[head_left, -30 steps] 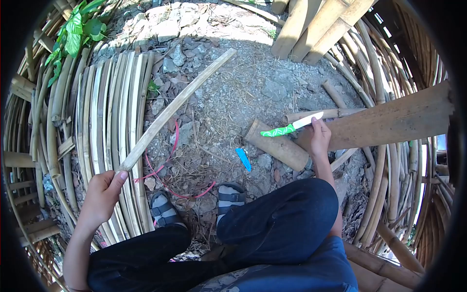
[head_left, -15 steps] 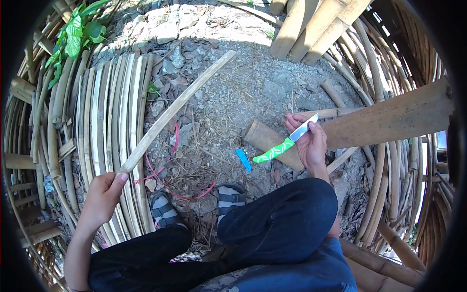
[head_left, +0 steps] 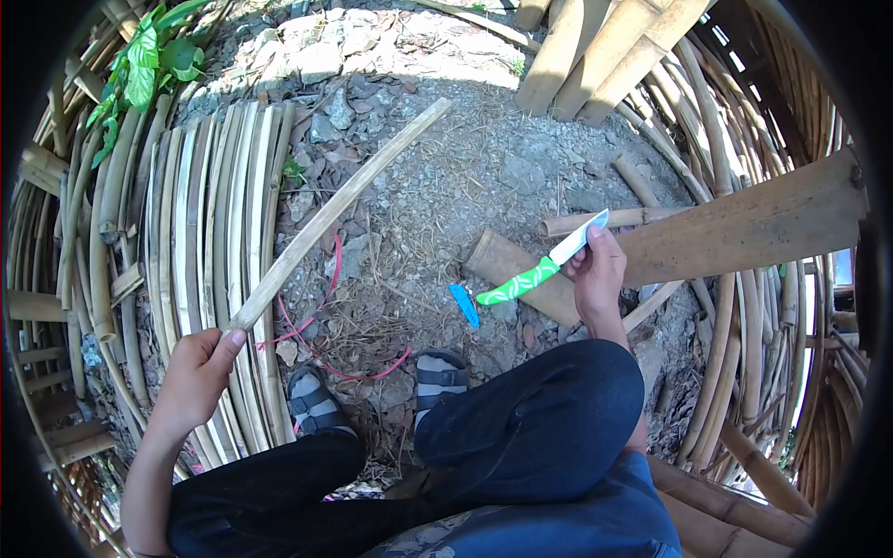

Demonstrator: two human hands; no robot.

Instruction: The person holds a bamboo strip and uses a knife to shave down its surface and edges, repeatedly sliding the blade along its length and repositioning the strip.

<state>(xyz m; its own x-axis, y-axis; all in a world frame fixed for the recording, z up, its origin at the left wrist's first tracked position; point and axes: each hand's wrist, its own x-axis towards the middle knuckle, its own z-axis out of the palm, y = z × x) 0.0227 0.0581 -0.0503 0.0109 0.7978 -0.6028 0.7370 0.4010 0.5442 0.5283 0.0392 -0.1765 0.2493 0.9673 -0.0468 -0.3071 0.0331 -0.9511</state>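
My left hand (head_left: 200, 379) is closed on the lower end of a long bamboo strip (head_left: 344, 203), which slants up to the right above the ground. In my right hand (head_left: 598, 277) is a knife (head_left: 518, 281) with a green-and-white patterned handle, held by its blade between thumb and fingers. The blade points up to the right and the handle down to the left. A blue piece (head_left: 463, 305) lies on the ground just left of the handle's end. Behind the knife rests a short, wide bamboo piece (head_left: 498, 260).
Many split bamboo strips (head_left: 219, 232) lie side by side at the left. Pink string (head_left: 358, 377) curls near my sandaled feet. A thick bamboo piece (head_left: 744, 228) extends from the right. Bamboo poles (head_left: 609, 51) stand at the top, and a leafy plant (head_left: 141, 65) grows upper left.
My right hand's fingers have closed in around the blade, where they were more spread before. The knife has tilted slightly and shifted a little up and left. My left hand and the strip look unchanged.
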